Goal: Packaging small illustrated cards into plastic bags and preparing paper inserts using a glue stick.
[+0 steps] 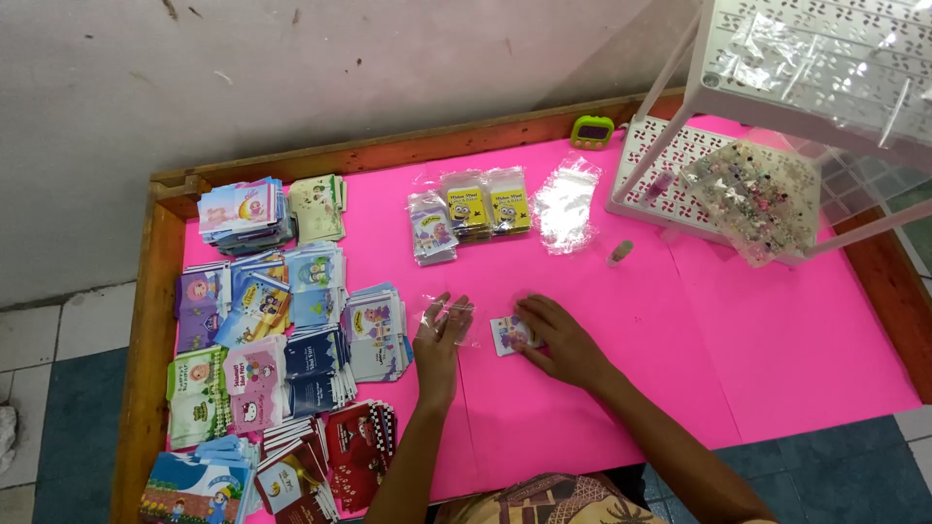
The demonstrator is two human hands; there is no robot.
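My left hand lies flat with fingers spread on a small clear plastic bag on the pink table top. Just to its right, my right hand rests with curled fingers on a small stack of picture cards, pressing it against the table. Both hands sit near the middle of the table, a short gap between them.
Many stacks of colourful cards cover the table's left side. Three bagged card packs and a pile of clear bags lie at the back. A white plastic rack with a bag of trinkets stands at right; a small green timer sits on the wooden rim.
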